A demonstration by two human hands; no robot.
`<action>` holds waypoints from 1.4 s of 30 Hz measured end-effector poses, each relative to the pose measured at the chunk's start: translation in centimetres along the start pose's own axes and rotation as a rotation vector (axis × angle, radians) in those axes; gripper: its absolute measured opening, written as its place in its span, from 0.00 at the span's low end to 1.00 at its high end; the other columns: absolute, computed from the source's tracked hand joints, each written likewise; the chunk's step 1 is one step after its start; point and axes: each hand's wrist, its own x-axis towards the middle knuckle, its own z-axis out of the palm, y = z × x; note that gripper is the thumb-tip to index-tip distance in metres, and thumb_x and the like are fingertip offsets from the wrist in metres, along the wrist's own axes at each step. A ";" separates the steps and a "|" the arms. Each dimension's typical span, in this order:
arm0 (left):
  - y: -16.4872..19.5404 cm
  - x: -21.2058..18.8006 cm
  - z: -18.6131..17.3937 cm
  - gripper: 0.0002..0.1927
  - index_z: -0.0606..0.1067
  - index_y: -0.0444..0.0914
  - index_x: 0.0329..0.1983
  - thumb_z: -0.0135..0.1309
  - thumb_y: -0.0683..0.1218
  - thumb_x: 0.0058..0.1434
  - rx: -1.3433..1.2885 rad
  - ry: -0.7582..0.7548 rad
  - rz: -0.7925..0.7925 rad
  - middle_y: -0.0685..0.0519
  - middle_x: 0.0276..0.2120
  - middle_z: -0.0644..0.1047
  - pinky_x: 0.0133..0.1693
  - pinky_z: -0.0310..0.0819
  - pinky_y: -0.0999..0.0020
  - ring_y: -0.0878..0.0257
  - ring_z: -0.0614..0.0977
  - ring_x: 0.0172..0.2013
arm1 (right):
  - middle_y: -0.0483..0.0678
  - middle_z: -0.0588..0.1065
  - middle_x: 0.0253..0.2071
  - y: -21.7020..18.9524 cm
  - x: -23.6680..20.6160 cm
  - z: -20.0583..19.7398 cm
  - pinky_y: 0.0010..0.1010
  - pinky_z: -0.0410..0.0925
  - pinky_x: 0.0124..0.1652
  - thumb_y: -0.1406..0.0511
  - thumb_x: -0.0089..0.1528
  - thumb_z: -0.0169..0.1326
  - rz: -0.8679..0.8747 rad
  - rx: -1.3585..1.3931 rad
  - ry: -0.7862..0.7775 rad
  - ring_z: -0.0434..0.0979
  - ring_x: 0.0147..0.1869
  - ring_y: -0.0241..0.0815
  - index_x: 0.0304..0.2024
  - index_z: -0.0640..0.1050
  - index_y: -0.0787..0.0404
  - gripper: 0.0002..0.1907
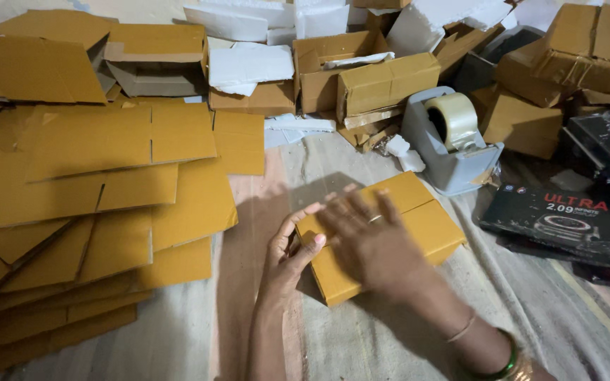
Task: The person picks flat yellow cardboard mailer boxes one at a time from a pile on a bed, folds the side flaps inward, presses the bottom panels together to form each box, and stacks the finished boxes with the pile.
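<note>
My left hand [285, 255] grips the box [381, 234] edge while my flat, open right hand [370, 240] should press both flaps firmly level.

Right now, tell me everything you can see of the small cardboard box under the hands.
The small cardboard box is plain yellow-brown card, low and rectangular, with its top flaps folded shut and a seam across the lid. It lies flat, turned at an angle, on the striped cloth. The right hand lies spread over its top, blurred; the left hand grips its near left corner. The grey tape dispenser stands just beyond it.
</note>
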 end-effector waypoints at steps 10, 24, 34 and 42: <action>-0.5 0.3 -0.4 0.33 0.68 0.36 0.69 0.61 0.41 0.61 0.020 0.061 -0.061 0.55 0.44 0.79 0.49 0.73 0.76 0.73 0.77 0.42 | 0.46 0.51 0.78 5.1 0.3 0.1 0.54 0.38 0.70 0.52 0.70 0.30 0.136 -0.057 -0.124 0.43 0.81 0.56 0.73 0.56 0.48 0.29; 1.7 -1.6 3.7 0.40 0.56 0.38 0.72 0.47 0.66 0.67 1.772 0.228 0.218 0.45 0.74 0.56 0.62 0.25 0.26 0.40 0.45 0.74 | 0.64 0.76 0.54 10.4 -0.3 0.5 0.50 0.67 0.55 0.51 0.69 0.36 0.530 0.551 -0.090 0.76 0.56 0.68 0.71 0.61 0.45 0.28; 3.7 3.8 14.5 0.84 0.41 0.29 0.76 0.70 0.76 0.27 1.771 -0.302 -0.236 0.31 0.75 0.42 0.62 0.26 0.20 0.33 0.38 0.72 | 0.63 0.77 0.51 10.8 0.0 2.5 0.54 0.67 0.52 0.52 0.70 0.35 0.457 0.614 -0.060 0.76 0.53 0.69 0.69 0.62 0.49 0.26; 1.4 4.8 13.8 0.76 0.45 0.26 0.74 0.69 0.72 0.35 1.703 -0.223 -0.026 0.35 0.75 0.46 0.64 0.26 0.20 0.43 0.41 0.75 | 0.62 0.77 0.52 11.5 0.0 3.3 0.53 0.68 0.53 0.52 0.69 0.37 0.468 0.642 -0.091 0.77 0.54 0.67 0.68 0.63 0.49 0.26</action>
